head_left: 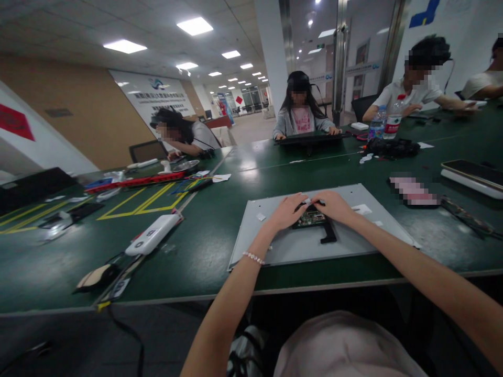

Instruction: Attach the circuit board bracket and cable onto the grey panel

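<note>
Wrist: one beaded bracelet point(254, 258). Grey panel point(353, 245), flat near the table's edge; on it, a circuit board point(308, 219) with a black bracket point(329, 234) beside it. Left hand point(290, 210) and right hand point(334, 205): fingers bent, tips close together at the board's far edge by a small pale piece point(307, 201) — whether gripping, cannot tell. Handling advised: light, even fingertip pressure, panel level, components untouched. Surface: green table point(204, 251), bearing a white device point(154, 233), a pink phone point(415, 192) and two bottles point(385, 123). Room: seated co-workers, glass doors point(314, 52), lit ceiling panels point(195, 25).
</note>
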Available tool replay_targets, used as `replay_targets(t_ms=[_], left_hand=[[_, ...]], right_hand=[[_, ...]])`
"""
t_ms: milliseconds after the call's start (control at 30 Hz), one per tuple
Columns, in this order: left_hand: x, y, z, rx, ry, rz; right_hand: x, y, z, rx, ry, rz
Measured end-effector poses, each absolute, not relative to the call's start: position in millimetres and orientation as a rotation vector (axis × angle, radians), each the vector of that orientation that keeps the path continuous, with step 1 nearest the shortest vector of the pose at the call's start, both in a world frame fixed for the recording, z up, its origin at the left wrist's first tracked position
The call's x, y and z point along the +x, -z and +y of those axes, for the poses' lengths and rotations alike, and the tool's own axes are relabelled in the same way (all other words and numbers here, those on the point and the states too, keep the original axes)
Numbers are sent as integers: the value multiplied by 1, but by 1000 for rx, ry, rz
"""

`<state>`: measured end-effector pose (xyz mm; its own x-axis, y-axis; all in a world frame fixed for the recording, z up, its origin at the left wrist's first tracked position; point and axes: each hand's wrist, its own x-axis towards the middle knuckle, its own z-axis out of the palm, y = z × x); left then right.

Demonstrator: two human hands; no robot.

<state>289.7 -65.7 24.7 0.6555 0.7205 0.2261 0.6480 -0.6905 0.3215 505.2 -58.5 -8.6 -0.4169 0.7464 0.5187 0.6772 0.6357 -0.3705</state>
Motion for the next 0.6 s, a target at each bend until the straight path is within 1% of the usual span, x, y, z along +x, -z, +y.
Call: replay_targets(t_ms=[333, 600], left_hand=[[292, -25, -66, 2692, -234, 1136], [293, -23, -65, 2705, -254, 1162]], right_hand=[[505, 6, -62, -1144, -164, -2204], [506, 6, -63, -1085, -175, -2206]])
